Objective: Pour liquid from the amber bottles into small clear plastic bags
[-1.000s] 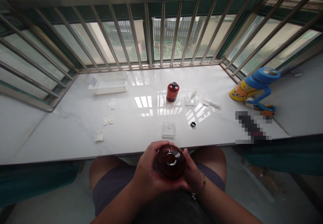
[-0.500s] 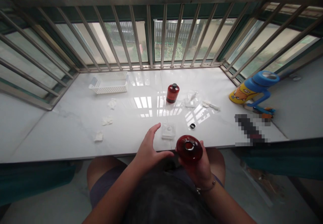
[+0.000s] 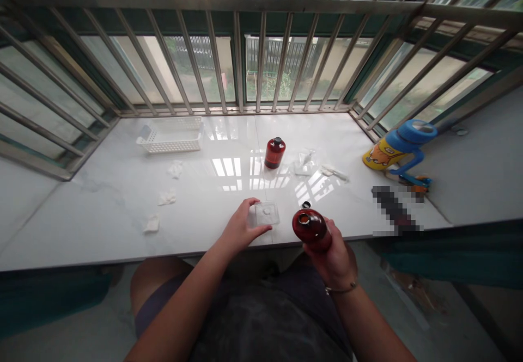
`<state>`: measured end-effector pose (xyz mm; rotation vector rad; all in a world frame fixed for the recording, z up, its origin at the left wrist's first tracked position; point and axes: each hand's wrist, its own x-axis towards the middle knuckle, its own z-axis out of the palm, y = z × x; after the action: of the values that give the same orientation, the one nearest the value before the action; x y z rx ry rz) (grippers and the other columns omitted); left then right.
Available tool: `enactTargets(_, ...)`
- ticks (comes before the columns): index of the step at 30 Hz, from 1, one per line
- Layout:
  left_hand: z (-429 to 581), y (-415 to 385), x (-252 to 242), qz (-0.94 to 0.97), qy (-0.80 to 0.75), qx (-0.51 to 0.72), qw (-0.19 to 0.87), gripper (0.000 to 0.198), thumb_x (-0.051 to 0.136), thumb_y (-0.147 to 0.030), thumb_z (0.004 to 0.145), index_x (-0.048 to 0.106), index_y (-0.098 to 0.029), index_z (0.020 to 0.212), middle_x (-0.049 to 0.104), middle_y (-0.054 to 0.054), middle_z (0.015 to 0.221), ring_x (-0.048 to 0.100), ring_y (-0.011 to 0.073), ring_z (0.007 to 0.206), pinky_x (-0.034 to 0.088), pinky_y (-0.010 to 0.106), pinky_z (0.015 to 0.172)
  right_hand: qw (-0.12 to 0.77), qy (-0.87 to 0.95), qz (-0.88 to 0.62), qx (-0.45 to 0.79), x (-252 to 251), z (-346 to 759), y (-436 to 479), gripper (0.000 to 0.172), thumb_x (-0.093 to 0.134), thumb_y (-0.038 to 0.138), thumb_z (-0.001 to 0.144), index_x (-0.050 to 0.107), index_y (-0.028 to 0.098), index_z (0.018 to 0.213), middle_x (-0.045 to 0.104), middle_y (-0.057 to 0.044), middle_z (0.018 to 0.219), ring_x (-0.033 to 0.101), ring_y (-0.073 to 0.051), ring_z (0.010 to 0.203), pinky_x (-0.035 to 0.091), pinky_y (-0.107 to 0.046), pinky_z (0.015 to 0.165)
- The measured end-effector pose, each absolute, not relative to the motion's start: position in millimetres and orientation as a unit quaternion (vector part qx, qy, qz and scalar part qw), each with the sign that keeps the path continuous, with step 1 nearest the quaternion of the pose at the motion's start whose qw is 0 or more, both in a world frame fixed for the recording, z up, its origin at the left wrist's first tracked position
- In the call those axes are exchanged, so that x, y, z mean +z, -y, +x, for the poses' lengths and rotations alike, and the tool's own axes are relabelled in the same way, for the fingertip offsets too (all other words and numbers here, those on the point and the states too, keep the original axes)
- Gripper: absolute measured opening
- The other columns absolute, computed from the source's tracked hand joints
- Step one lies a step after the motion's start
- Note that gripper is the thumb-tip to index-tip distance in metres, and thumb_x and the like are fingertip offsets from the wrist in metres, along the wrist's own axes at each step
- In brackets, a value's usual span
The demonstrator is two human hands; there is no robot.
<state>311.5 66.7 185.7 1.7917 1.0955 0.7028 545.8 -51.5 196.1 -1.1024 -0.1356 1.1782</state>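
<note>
My right hand (image 3: pixel 337 258) is wrapped round a dark red, see-through bottle (image 3: pixel 314 231), held above the table's front edge. Its uncapped mouth tilts up and to the left. My left hand (image 3: pixel 245 228) spans a small clear square box (image 3: pixel 266 213) on the table, fingers at its far side and thumb along its near side. Just beyond the held bottle lies a black ring-like cap (image 3: pixel 306 205), partly overlapped by it. Farther back stands a second red bottle (image 3: pixel 275 153) with a black top.
A white perforated basket (image 3: pixel 171 143) sits at the back left of the white table (image 3: pixel 102 204). Crumpled tissues (image 3: pixel 166 198) lie at left. Clear plastic pieces (image 3: pixel 304 165) and a white wrapper (image 3: pixel 335 173) lie right of centre. A blue-yellow flask (image 3: pixel 394 147) stands at right; metal bars (image 3: pixel 239 62) line the back.
My left hand has moved forward from beside the clear box onto its edges. My right hand has tipped the bottle more to the left and raised it slightly. The view has shifted a little.
</note>
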Motion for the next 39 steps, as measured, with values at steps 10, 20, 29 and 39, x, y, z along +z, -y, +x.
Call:
enactTargets(10, 254, -24, 225, 0.788, -0.432, 0.338, 0.281, 0.077, 0.088, -0.042, 0.089, 0.050, -0.032, 0.155, 0.059, 0.012, 0.146, 0.059, 0.0325, 0.138, 0.053, 0.056, 0.119, 0.660, 0.134, -0.508, 0.537, 185, 538, 48, 0.042, 0.073, 0.062, 0.091, 0.067, 0.027, 0.113, 0.075, 0.001, 0.086, 0.060, -0.015, 0.056, 0.046, -0.025, 0.042)
enactTargets(20, 239, -3, 247, 0.770, -0.432, 0.345, 0.320, 0.076, 0.093, -0.050, 0.081, 0.062, -0.031, 0.147, 0.069, 0.009, 0.141, 0.071, 0.0305, 0.123, 0.066, 0.045, 0.102, 0.612, 0.244, -0.524, 0.539, 193, 533, 44, 0.044, 0.074, 0.065, 0.092, 0.071, 0.026, 0.113, 0.070, 0.000, 0.087, 0.058, -0.015, 0.059, 0.046, -0.026, 0.044)
enactTargets(29, 240, -4, 243, 0.781, -0.411, 0.312, 0.351, 0.081, 0.092, -0.052, 0.082, 0.059, -0.034, 0.154, 0.067, 0.012, 0.144, 0.068, 0.0328, 0.132, 0.061, 0.050, 0.112, 0.616, 0.287, -0.531, 0.506, 199, 541, 43, 0.037, 0.074, 0.060, 0.095, 0.073, 0.026, 0.110, 0.075, -0.004, 0.101, 0.063, -0.019, 0.075, 0.052, -0.030, 0.064)
enactTargets(39, 242, -6, 244, 0.770, -0.396, 0.294, 0.406, 0.079, 0.090, -0.050, 0.085, 0.059, -0.034, 0.156, 0.067, 0.013, 0.146, 0.067, 0.0345, 0.133, 0.060, 0.051, 0.113, 0.596, 0.321, -0.554, 0.485, 203, 549, 39, 0.042, 0.081, 0.065, 0.086, 0.078, 0.027, 0.103, 0.080, -0.008, 0.110, 0.070, -0.026, 0.093, 0.056, -0.039, 0.082)
